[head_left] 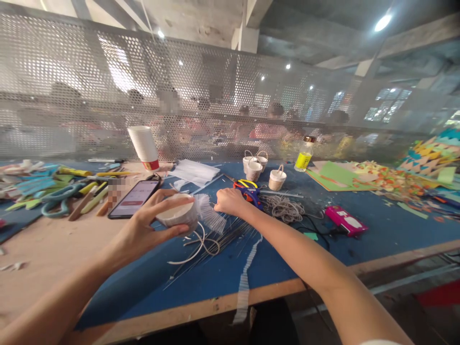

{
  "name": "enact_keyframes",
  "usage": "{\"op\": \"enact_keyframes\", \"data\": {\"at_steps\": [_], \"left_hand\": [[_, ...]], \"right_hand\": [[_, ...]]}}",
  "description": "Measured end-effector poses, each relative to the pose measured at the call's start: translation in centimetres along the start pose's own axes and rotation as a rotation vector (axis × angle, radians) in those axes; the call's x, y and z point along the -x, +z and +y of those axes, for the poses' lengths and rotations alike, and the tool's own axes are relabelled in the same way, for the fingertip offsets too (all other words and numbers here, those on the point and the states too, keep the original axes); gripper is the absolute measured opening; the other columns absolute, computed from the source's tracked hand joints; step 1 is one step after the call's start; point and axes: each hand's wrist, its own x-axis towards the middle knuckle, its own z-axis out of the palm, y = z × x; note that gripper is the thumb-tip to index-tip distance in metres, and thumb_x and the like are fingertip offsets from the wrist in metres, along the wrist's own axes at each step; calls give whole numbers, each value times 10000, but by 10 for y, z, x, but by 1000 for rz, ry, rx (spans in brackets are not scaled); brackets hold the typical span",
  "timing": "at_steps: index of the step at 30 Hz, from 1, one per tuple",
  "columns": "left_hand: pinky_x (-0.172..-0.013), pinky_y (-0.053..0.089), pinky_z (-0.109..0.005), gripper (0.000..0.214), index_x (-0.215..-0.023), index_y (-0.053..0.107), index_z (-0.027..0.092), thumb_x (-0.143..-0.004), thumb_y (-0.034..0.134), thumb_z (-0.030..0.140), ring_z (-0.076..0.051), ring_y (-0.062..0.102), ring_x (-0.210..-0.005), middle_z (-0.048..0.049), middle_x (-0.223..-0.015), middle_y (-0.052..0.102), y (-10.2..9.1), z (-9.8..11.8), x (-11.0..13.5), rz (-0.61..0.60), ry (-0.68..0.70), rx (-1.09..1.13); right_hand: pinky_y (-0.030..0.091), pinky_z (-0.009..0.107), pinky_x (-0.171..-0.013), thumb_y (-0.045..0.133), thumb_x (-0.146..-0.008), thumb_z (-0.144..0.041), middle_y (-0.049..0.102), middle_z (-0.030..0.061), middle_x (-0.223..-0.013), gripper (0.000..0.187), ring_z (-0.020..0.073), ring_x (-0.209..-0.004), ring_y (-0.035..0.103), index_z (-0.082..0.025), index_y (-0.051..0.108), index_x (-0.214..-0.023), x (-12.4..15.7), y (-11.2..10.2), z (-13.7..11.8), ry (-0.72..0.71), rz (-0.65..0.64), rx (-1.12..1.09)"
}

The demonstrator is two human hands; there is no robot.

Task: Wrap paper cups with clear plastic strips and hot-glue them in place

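Observation:
My left hand (154, 218) grips a small white cup (179, 215) between thumb and fingers, tilted above the table. Close to the pliers, my right hand (232, 201) has its fingers curled in; anything in them is hidden. A translucent white fringed strip (212, 218) spreads between the two hands. Blue-handled pliers (252, 195) lie just beyond my right hand. Thin wires (232, 237) and a looped cord (212, 247) lie beneath and between my hands. Several small white baskets with handles, one of them a front basket (278, 179), stand farther back.
A phone (134, 199) lies left beside scissors (59, 201) and pens. Stacked paper cups (143, 148) stand behind. Right are a tangle of cord (283, 207), a pink box (347, 220), a bottle (304, 155) and green paper (334, 175). A perforated screen (201, 62) closes the back.

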Motion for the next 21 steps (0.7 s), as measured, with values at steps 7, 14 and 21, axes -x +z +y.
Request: {"op": "enact_keyframes", "data": {"at_steps": [7,14,21], "left_hand": [[-1092,463,-474,439,-1283,677,337,-850,732,389,-296,555,-1231,-51,-1278,589,3,4,1,21,2,12],[-1079,451,-455,464,-1351,604,320,-898,699,341,-262,535,-1250,-73,-1318,538,0,-3,2,-83,26,-56],[-1058,445,-426,436,-1337,611,308,-908,684,331,-244,550,-1204,-61,-1305,539,5,3,3,-71,17,-40]], "right_hand": [[519,326,-807,605,-842,-271,766,99,-956,161,247,-940,719,-172,682,-943,3,-20,22,37,217,-222],[564,306,-805,572,-895,-264,709,39,-849,169,151,-821,691,-175,669,-1001,24,-44,51,-192,256,-1210],[572,347,-900,758,-795,-275,698,34,-951,240,153,-886,676,-193,667,-1002,50,-38,43,-205,400,-1176]]}}
